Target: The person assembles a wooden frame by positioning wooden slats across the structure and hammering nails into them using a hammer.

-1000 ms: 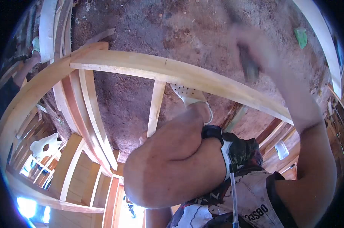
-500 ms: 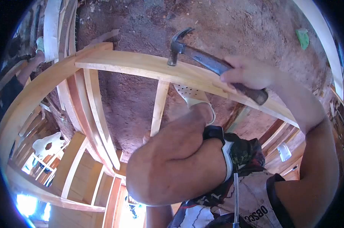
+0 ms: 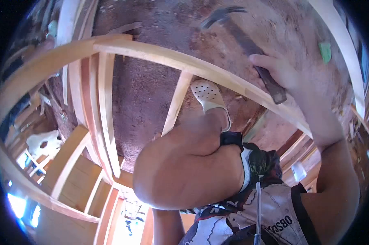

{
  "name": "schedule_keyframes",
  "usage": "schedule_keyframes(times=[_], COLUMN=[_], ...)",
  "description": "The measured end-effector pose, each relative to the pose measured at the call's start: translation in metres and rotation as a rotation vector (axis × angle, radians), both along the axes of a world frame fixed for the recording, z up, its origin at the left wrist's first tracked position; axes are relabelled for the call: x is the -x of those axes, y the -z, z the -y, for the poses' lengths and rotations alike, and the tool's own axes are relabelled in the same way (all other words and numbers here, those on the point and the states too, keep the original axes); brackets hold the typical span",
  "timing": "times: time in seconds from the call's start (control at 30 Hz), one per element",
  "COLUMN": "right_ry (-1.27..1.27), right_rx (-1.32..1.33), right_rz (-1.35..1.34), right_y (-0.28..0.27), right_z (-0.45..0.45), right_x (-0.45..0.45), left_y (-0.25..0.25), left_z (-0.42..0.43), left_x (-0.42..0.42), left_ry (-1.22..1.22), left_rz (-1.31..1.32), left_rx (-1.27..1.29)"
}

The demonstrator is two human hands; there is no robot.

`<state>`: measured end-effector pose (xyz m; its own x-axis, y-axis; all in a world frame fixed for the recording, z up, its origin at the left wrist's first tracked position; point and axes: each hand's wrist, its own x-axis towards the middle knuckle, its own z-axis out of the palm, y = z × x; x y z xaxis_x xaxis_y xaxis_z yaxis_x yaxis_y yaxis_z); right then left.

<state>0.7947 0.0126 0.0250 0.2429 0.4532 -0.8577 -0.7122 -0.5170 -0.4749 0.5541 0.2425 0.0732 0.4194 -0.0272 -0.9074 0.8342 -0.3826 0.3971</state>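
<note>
My right hand (image 3: 276,71) is wrapped round the handle of a claw hammer (image 3: 243,38). The hammer is in the air above a long wooden beam (image 3: 217,72), its head toward the upper left. A shorter wooden piece (image 3: 177,102) meets the beam's side and runs down toward my bent knee. My left hand is hidden behind the knee; only part of its arm (image 3: 167,226) shows at the bottom. My foot in a white perforated clog (image 3: 207,94) rests on the brown ground beside the short piece.
More timber framing (image 3: 107,106) stands at the left, with a white piece (image 3: 43,143) beyond it. A green scrap (image 3: 325,52) lies on the ground at the upper right, near a pale board (image 3: 347,53). Another person's blurred limb shows at the far left.
The hammer came down over the beam from a blurred swing, and now it is higher and farther from the beam. The view has shifted slightly, showing more of the clog.
</note>
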Motion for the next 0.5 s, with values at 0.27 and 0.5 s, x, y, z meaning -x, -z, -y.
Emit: schedule_keyframes(times=[0.27,0.5], right_ry=[-0.25,-0.153], right_rx=[0.08,-0.209], right_rz=[0.281,0.831], right_y=[-0.028,-0.055], right_z=[-0.015,-0.011], right_x=[0.025,0.089], left_y=[0.115,0.113], left_z=[-0.054,-0.04], left_x=[0.163,0.208], left_ry=[-0.077,-0.258], left_rz=[0.054,0.16], left_rx=[-0.561,-0.625])
